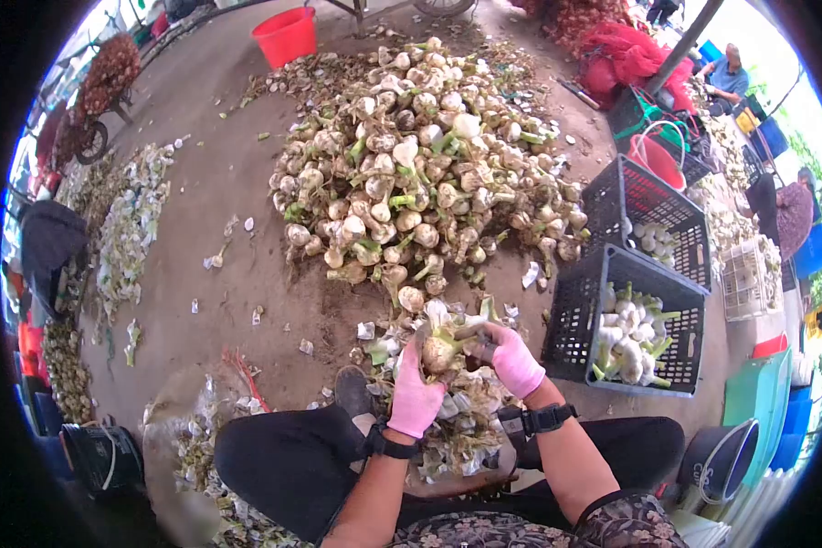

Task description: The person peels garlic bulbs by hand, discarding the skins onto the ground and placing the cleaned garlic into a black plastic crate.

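Note:
A garlic bulb point(440, 354) with loose whitish skin standing up at its top is held between my hands, above my lap. My left hand point(417, 391), in a pink glove with darkened fingertips, is closed around the bulb's left side. From the right, my right hand point(513, 361), gloved the same way, has its fingers pressed together at the bulb's stem and skin. Part of its grip is hidden. Below both hands lies a heap of shed garlic skins point(466, 422). Just ahead rises a large pile of soil-stained garlic bulbs point(411, 173).
At right, a black crate point(575, 342) holds cleaned white bulbs, and another crate point(603, 196) behind it holds more. A red bucket point(285, 38) stands beyond the pile. Dark buckets point(103, 457) sit at the left and right edges. Two people point(727, 78) sit far right.

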`<state>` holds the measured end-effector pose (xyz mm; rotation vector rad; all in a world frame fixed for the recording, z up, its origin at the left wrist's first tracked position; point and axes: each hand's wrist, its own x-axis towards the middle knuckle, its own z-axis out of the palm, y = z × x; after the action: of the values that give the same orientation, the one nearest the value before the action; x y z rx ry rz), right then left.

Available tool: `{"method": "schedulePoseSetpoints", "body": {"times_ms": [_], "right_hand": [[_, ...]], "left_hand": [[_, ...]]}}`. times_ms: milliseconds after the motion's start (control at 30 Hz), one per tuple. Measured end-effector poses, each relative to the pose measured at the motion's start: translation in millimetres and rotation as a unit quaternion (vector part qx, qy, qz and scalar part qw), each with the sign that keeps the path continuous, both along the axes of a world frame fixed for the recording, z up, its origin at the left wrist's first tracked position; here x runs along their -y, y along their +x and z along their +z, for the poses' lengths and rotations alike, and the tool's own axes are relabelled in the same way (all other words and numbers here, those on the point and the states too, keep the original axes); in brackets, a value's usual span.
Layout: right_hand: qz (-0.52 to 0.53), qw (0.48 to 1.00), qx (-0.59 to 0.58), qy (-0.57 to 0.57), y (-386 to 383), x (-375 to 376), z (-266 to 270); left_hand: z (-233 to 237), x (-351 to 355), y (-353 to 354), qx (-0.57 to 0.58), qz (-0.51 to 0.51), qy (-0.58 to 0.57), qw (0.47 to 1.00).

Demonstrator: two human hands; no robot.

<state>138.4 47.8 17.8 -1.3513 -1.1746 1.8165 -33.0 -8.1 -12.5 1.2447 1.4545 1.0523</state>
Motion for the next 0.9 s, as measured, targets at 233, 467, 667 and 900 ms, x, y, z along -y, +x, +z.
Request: {"method": "schedulePoseSetpoints", "body": {"times_ms": [233, 467, 667, 900], "right_hand": [[-0.119, 0.986, 0.004, 0.117, -30, 36, 22], [-0.096, 0.991, -0.044, 0.080, -42, 50, 35], [-0.068, 0.986, 0.047, 0.145, -35, 50, 43], [-0.082, 0.978, 0.110, 0.159, -31, 53, 55]], "left_hand": [[51, 19, 15, -0.003, 0.037, 0.069, 0.997], [59, 28, 4, 0.177, 0.075, 0.047, 0.980], [66, 26, -1, 0.148, 0.065, 0.023, 0.987], [47, 23, 0, 0.357, 0.087, -0.020, 0.930]]}}
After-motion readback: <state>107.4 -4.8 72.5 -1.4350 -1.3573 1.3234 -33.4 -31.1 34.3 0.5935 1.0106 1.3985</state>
